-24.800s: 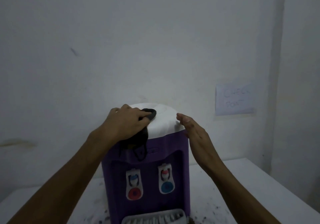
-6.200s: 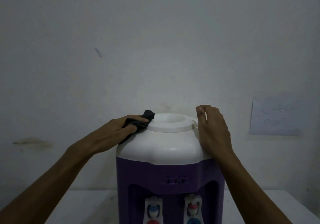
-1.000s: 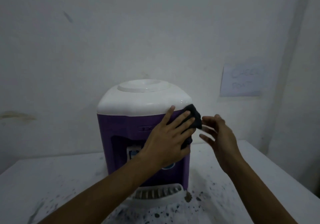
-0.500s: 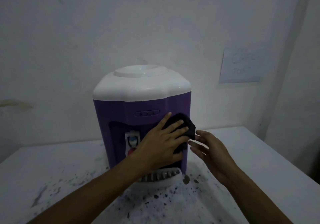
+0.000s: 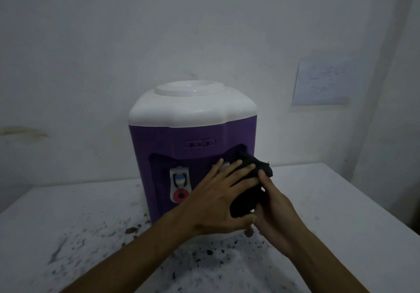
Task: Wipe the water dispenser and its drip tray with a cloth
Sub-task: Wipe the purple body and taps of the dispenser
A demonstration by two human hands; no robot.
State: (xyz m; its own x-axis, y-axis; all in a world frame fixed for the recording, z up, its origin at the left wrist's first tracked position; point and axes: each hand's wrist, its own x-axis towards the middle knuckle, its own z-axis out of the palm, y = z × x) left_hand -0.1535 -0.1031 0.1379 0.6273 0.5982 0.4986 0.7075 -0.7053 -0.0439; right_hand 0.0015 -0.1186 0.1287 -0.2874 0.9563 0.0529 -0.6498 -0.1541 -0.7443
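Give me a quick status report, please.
Left hand presses black cloth on dispenser front. Right hand touching cloth. Drip tray hidden.

The frame is dim and bluish-grey, darkest along the lower edge and the right side. The brightest area is the white lid of the water dispenser, which carries a small soft sheen at its centre. Detail is soft and grainy throughout: writing on the paper sign at right is barely legible, and the black cloth reads as a textureless mass.
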